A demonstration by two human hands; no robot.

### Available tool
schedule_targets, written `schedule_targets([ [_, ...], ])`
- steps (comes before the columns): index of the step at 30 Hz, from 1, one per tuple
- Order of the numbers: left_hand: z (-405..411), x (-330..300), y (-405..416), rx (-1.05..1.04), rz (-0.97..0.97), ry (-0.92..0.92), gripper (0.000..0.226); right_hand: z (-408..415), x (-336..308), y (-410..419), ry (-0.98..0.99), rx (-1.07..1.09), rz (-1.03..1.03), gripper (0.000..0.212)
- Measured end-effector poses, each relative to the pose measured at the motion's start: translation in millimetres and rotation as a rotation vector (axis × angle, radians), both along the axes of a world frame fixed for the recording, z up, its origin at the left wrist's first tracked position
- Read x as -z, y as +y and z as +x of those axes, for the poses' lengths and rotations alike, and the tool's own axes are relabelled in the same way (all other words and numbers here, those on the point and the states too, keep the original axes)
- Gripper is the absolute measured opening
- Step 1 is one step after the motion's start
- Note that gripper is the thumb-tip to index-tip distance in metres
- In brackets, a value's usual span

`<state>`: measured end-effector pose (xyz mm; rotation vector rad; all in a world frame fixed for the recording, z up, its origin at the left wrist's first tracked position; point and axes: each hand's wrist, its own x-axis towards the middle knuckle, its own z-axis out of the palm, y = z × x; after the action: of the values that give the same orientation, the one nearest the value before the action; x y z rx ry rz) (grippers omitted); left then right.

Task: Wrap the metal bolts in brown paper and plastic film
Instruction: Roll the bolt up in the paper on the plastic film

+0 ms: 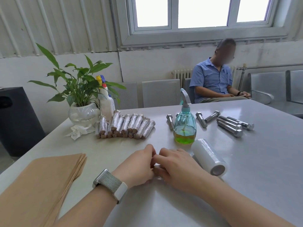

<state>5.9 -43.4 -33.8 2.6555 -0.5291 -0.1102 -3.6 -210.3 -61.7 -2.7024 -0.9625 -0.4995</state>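
Note:
My left hand (137,166), with a watch on its wrist, and my right hand (178,167) meet at the middle of the grey table (255,174). Their fingers curl around a small film-covered bolt (156,167); only a shiny sliver of it shows between them. A roll of plastic film (209,158) lies just right of my right hand. On the near left lies a stack of brown paper sheets (41,182). Several wrapped bolts (126,126) are piled at the far left. Several bare metal bolts (229,126) lie at the far right.
A blue spray bottle (185,126) with green liquid stands beyond my hands. A potted plant (82,99), a white bottle (106,104) and a crumpled tissue (77,131) occupy the far left corner. A person (213,82) sits behind the table.

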Motion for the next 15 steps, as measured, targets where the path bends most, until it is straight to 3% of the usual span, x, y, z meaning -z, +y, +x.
schedule_targets([
  [9,-4,-7,0,0.072,0.062,0.088,0.048,6,-9,8,0.093,0.058,0.060,0.021],
  [12,-6,-15,11,-0.042,-0.260,0.314,0.040,7,-6,8,0.097,0.066,0.060,0.024],
  [15,-4,-25,44,-0.163,-0.488,0.260,0.032,7,-2,6,0.111,0.054,0.122,0.024],
])
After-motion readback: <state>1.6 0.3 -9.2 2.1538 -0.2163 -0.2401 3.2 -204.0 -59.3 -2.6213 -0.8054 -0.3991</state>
